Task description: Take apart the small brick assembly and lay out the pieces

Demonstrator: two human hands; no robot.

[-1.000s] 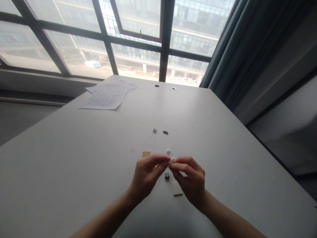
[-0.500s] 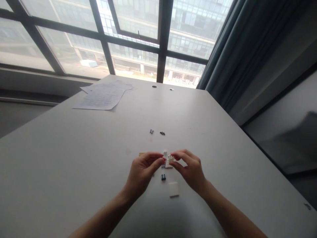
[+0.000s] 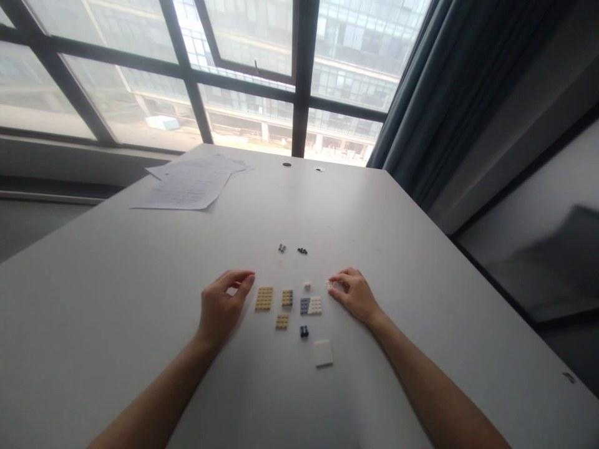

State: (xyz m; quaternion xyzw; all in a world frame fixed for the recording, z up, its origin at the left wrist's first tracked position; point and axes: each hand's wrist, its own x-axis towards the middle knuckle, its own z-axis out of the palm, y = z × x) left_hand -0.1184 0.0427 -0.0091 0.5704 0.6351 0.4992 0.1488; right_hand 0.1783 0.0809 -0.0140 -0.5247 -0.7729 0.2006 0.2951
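Note:
My left hand (image 3: 223,304) rests left of the building pieces, thumb and index fingertips pressed together; whether anything small is between them is hidden. My right hand (image 3: 354,294) pinches a small white piece (image 3: 329,285) at the table, right of the others. Between the hands lie a tan studded plate (image 3: 264,299), a tan and grey piece (image 3: 287,298), a smaller tan plate (image 3: 281,322), a grey and white studded piece (image 3: 311,305) and a tiny white piece (image 3: 307,286). Nearer me are a dark blue piece (image 3: 304,332) and a flat white square (image 3: 323,353).
Small grey parts (image 3: 282,248) and small black parts (image 3: 302,251) lie farther back on the white table (image 3: 140,312). Paper sheets (image 3: 187,184) lie at the far left. Two round fittings sit near the far edge, before a window; a dark curtain (image 3: 421,93) hangs right.
My hands have moved apart, the left one leftward and the right one slightly right and down to the table with the white piece. The pieces between them are now uncovered.

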